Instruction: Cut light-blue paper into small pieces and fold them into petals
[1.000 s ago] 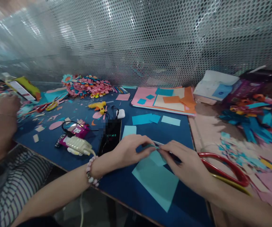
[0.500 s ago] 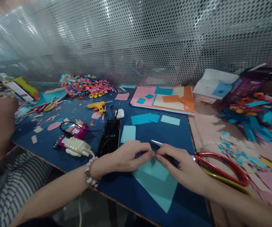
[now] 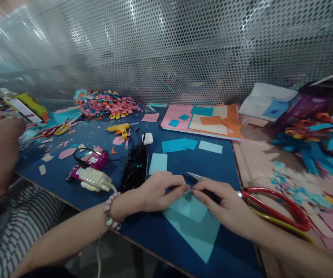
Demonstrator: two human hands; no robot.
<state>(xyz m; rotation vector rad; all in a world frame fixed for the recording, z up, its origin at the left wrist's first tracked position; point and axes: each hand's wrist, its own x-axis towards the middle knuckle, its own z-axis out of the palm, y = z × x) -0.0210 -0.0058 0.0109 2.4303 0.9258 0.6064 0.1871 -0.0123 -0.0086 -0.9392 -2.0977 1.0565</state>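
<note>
A light blue sheet of paper point(image 3: 204, 239), its upper part folded over or overlapped by a second layer, lies at a slant near the table's front edge. My left hand point(image 3: 163, 191) pinches its top edge between thumb and index finger. Close beside it, almost touching, my right hand point(image 3: 218, 199) pinches the same edge. Under my right hand lies a pair of scissors with a red handle point(image 3: 282, 202); their blade tip pokes out past the knuckles. A smaller light blue paper piece point(image 3: 158, 163) rests just beyond my left hand.
Behind are a stack of coloured paper point(image 3: 178, 114), blue strips point(image 3: 178, 145), a yellow glue gun point(image 3: 120, 130) and a heap of paper flowers point(image 3: 105, 104). A phone point(image 3: 134, 170) and power strip point(image 3: 95, 179) lie left. Another person's hand point(image 3: 8, 127) is far left.
My fingertips have shifted slightly along the top edge of the light blue paper, and more of that edge shows between them. The view has moved a little; the scissors lie as before.
</note>
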